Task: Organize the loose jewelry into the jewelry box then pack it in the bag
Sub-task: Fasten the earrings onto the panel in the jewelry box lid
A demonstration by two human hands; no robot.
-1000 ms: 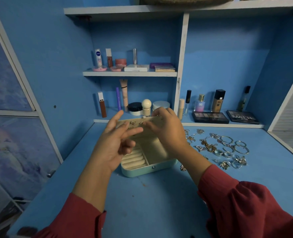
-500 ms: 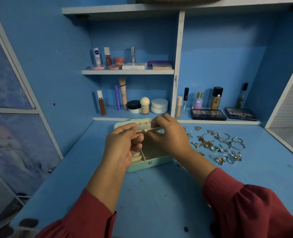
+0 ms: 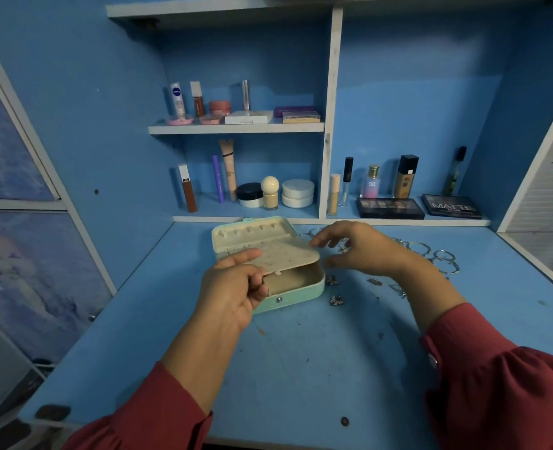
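Observation:
A mint-green jewelry box (image 3: 298,295) lies open on the blue desk, its lid (image 3: 249,233) tipped back. A cream earring panel (image 3: 285,254) is folded down almost flat over the box's base and hides most of the inside. My left hand (image 3: 233,287) pinches the panel's near left edge, thumb on top and fingers curled beneath. My right hand (image 3: 363,251) hovers just right of the panel with fingers spread, holding nothing. Loose jewelry lies to the right: silver rings (image 3: 444,258) and small earrings (image 3: 336,300).
Cosmetics fill the shelves behind the desk: bottles, jars, tubes and two dark eyeshadow palettes (image 3: 390,207) on the ledge just behind the jewelry. The desk surface (image 3: 301,368) in front of the box is bare blue. No bag is in view.
The cream panel, held upright by both hands a second ago, has swung down over the box. My right hand has let go and moved right; my left hand still holds the panel.

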